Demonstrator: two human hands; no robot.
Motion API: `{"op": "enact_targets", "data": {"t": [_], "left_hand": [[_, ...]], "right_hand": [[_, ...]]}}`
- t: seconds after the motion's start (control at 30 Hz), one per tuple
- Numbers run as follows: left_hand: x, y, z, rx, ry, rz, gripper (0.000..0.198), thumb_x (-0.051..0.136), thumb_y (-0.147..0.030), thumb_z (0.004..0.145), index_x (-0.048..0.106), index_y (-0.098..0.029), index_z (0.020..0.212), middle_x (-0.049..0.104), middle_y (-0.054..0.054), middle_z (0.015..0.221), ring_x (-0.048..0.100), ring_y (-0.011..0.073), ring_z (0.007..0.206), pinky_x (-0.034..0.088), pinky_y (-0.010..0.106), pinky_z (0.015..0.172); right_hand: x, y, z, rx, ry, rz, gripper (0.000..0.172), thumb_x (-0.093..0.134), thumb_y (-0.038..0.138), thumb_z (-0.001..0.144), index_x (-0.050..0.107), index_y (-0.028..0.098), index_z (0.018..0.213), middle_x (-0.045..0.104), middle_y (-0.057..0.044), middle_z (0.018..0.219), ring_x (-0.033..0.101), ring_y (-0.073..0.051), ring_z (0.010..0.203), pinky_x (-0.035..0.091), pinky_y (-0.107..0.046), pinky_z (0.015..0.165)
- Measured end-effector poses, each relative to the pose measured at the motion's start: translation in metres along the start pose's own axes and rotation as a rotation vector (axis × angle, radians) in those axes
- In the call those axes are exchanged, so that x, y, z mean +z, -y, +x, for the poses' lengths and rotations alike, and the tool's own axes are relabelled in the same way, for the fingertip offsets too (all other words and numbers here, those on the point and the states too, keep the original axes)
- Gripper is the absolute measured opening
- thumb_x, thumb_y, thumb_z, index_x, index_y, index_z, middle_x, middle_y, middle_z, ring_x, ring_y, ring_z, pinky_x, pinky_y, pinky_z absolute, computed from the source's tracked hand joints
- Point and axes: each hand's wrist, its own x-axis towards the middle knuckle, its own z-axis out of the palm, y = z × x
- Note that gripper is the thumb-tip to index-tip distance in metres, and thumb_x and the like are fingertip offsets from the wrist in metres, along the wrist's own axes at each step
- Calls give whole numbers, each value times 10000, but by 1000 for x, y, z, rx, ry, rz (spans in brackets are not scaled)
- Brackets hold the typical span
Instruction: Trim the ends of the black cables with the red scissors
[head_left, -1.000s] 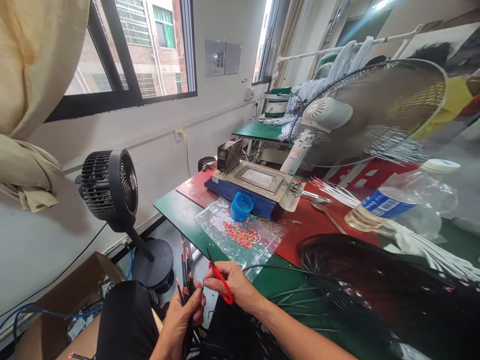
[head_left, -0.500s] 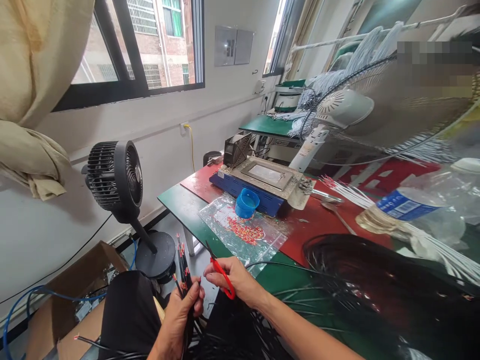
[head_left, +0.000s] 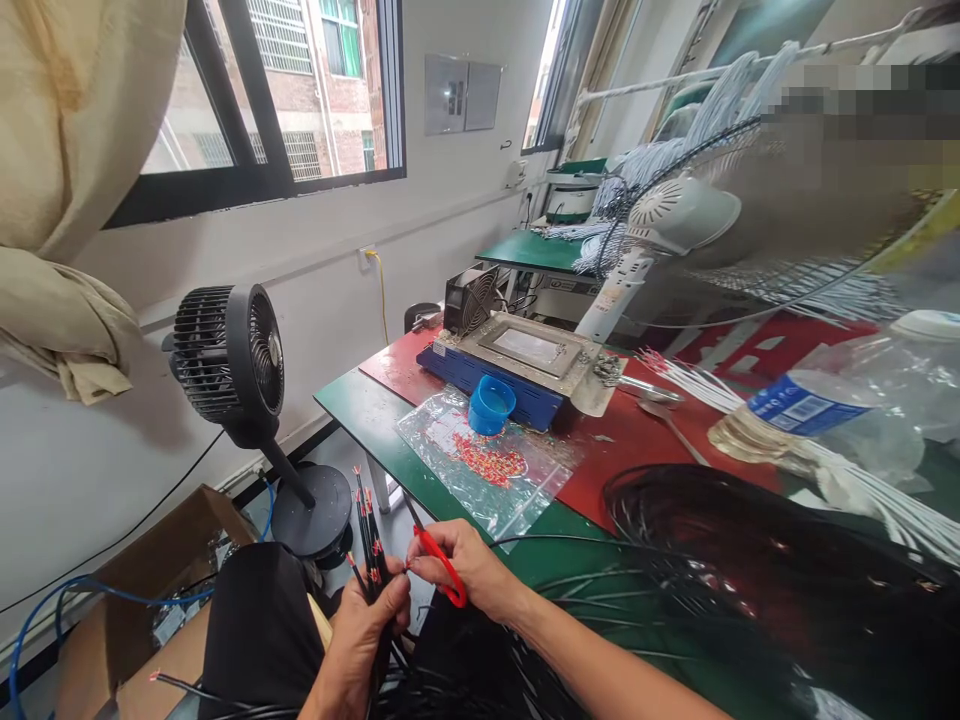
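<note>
In the lower middle of the view, my left hand (head_left: 364, 615) is closed around a bundle of thin black cables (head_left: 369, 528). Their stripped ends stick up and show short reddish inner wires. Just right of it, my right hand (head_left: 476, 570) keeps red-handled scissors (head_left: 448, 572) in its grip, with the dark blades pointing up and left. Its thumb and fingertip meet at a cable end beside my left thumb; the tiny piece there is partly hidden. More black cable lies across my lap.
A clear plastic bag (head_left: 525, 500) with small red and yellow pieces and a blue cup (head_left: 491, 405) sit before a blue-sided machine (head_left: 487, 385). A large black cable coil (head_left: 697, 520) and a plastic bottle (head_left: 795, 410) are at right. A black fan (head_left: 232, 360) stands left.
My right hand has moved slightly left and down, so its fingertips now meet the cable end at my left thumb. Both hands keep their hold; the view has shifted slightly.
</note>
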Motion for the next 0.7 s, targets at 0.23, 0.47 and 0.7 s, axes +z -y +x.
{"op": "enact_targets", "data": {"t": [0.23,0.47,0.7], "left_hand": [[6,-3,-4,-78,101,-43,276,644,-403,658,523,-155,650,493,-24,381,366,53,359,238,200,421],[4,-3,-3,-65,61,-112,245,634,-370,677,535,-148,649,499,-19,407,376,52,383,252,187,434],[7,-5,-6,6,24,-72,253,669,-337,656,521,-147,736,539,-17,470,421,60,419,279,192,460]], "right_hand": [[4,1,-2,-103,-61,-72,266,659,375,651,612,116,619,445,38,483,346,-58,463,271,-184,442],[8,4,-3,-108,-84,-75,273,636,381,677,640,110,640,484,22,515,362,-66,490,291,-191,471],[9,3,-2,-35,-83,21,340,691,434,627,671,107,717,453,41,498,327,-44,440,266,-182,430]]}}
